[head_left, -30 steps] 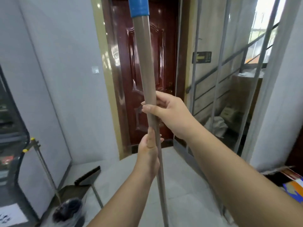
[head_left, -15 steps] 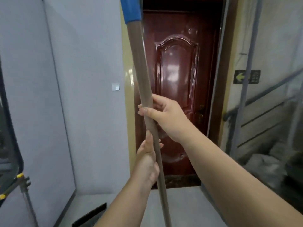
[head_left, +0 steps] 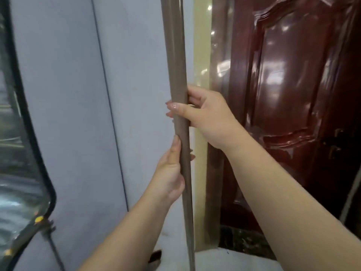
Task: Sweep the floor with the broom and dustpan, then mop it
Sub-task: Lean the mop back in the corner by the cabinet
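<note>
A long grey-brown pole (head_left: 175, 55), the handle of a cleaning tool, stands almost upright in the middle of the view. Its top and its working end are out of frame, so I cannot tell mop from broom. My right hand (head_left: 205, 116) grips the pole higher up, thumb across the front. My left hand (head_left: 172, 171) grips it just below, thumb lying up along the shaft. A dark corner of the dustpan (head_left: 155, 256) shows at the bottom, near the wall.
A dark red glossy door (head_left: 293, 94) fills the right side behind a yellowish frame (head_left: 201, 55). A grey wall panel (head_left: 78, 114) is on the left. A thin metal handle with yellow tips (head_left: 42, 223) leans at the lower left. A strip of pale floor (head_left: 224, 259) shows below.
The view has swung left and closer to the wall and door. The blue cap of the pole has left the frame at the top. Both hands keep their grip on the pole.
</note>
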The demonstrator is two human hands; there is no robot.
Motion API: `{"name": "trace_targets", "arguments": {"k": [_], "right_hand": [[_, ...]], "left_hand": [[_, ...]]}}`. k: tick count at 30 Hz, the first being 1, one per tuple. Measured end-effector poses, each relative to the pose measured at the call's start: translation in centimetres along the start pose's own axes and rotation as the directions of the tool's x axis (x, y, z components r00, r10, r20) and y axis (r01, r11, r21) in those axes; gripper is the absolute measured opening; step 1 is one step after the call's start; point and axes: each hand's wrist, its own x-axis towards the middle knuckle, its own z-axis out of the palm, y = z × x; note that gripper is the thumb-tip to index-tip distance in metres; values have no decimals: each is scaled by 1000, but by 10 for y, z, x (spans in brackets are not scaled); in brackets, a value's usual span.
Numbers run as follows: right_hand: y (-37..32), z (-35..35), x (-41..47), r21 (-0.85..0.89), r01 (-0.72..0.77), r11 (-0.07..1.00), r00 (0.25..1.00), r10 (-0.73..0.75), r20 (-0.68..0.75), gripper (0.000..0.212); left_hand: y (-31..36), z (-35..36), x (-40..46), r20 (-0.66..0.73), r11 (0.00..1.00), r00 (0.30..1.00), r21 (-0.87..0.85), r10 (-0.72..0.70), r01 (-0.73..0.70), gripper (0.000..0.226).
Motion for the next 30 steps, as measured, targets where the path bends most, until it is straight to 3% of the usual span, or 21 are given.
{"name": "trace_targets", "arguments": {"k": [7, 13, 19, 26, 30], "right_hand": [[57, -13, 113, 283, 139, 949, 963, -196, 184, 27], [120, -6, 186, 338, 152, 929, 944, -237, 230, 26], [198, 26, 267, 431, 116, 895, 941, -238, 240, 25], [288, 99, 385, 330, 38, 943, 942, -144, 303, 24], [340, 113, 438, 217, 45, 975, 968, -96, 231, 24]], "left_hand": [[26, -20, 108, -121, 965, 964, 148, 237, -219, 53], [31, -53, 188, -201, 933, 929, 250, 311, -258, 54], [36, -125, 280, -176, 913, 931, 321, 321, -254, 50], [62, -234, 389, -260, 927, 923, 318, 285, -197, 48], [60, -276, 453, -260, 922, 932, 355, 254, -152, 49]]}}
